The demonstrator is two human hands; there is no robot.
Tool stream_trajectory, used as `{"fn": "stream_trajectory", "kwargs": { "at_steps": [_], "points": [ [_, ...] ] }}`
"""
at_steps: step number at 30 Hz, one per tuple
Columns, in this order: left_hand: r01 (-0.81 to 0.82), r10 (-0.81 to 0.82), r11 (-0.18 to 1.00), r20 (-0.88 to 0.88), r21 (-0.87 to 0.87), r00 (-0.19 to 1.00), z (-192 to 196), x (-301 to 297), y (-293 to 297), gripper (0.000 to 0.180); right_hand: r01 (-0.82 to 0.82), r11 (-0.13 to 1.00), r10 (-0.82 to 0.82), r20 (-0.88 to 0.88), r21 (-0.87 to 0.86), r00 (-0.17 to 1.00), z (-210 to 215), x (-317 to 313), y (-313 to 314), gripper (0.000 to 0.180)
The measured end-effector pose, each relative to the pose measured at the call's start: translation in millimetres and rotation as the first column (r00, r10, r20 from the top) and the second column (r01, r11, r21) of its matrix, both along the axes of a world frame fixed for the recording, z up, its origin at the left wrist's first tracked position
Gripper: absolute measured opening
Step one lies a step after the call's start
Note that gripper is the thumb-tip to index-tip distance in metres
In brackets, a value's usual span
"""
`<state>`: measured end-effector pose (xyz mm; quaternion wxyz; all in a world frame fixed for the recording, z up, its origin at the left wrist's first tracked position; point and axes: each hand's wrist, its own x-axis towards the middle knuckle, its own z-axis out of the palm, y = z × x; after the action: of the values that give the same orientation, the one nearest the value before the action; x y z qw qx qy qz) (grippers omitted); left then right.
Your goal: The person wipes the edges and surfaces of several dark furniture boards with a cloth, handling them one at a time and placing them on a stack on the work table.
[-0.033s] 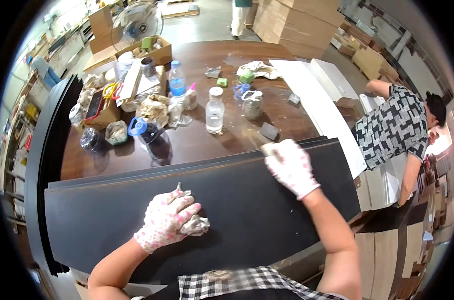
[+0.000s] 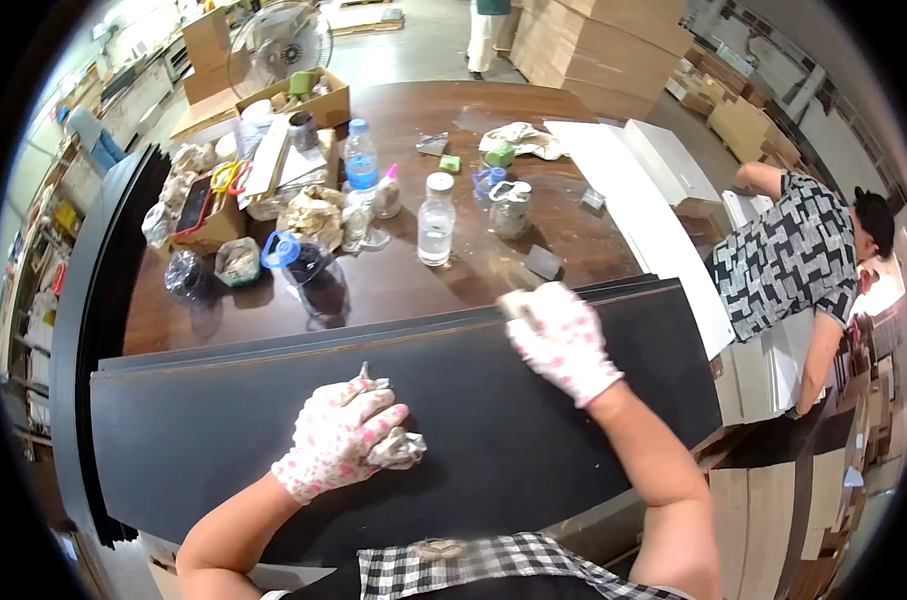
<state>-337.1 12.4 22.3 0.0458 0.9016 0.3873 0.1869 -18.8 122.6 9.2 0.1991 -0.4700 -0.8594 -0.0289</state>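
Black board [image 2: 203, 440] lies under two hands [image 2: 341, 437] (left clutches one crumpled cloth [image 2: 399, 450]).

Right gloved hand [image 2: 561, 340] shifted a little leftward along far edge of black panel [image 2: 503, 430], its front end now left of the grey block [image 2: 544, 263], previously directly below it.

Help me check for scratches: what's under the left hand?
A crumpled wad sticks out under the left hand, over the black panel. The wad's gripped part and the panel beneath are hidden.
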Motion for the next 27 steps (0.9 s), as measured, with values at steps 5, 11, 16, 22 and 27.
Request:
{"fn": "stream_trajectory", "kwargs": {
  "at_steps": [5,11,16,22,27],
  "points": [
    [0.061,-0.061,0.998,0.072,0.014,0.996,-2,-10,2,0.051,-0.353,0.933,0.33,-0.212,-0.076,0.92,8,-144,-6,0.02],
    [-0.211,0.222,0.975,0.206,-0.073,0.953,6,-80,-67,0.048,-0.35,0.925,0.284,-0.343,-0.15,0.896,39,-90,6,0.021],
    [-0.493,0.486,0.87,0.216,-0.025,0.847,-1,-142,-119,0.037,-0.367,0.887,0.264,-0.346,-0.279,0.9,14,-93,7,0.029],
    [-0.64,0.611,0.767,0.252,0.046,0.75,9,-248,-158,0.031,-0.468,0.849,0.371,-0.355,-0.245,0.858,18,-208,-10,0.03],
    [-0.743,0.719,0.669,0.264,-0.012,0.643,15,-367,-214,0.032,-0.536,0.79,0.413,-0.387,-0.298,0.824,15,-351,-33,0.03]
  ]
}}
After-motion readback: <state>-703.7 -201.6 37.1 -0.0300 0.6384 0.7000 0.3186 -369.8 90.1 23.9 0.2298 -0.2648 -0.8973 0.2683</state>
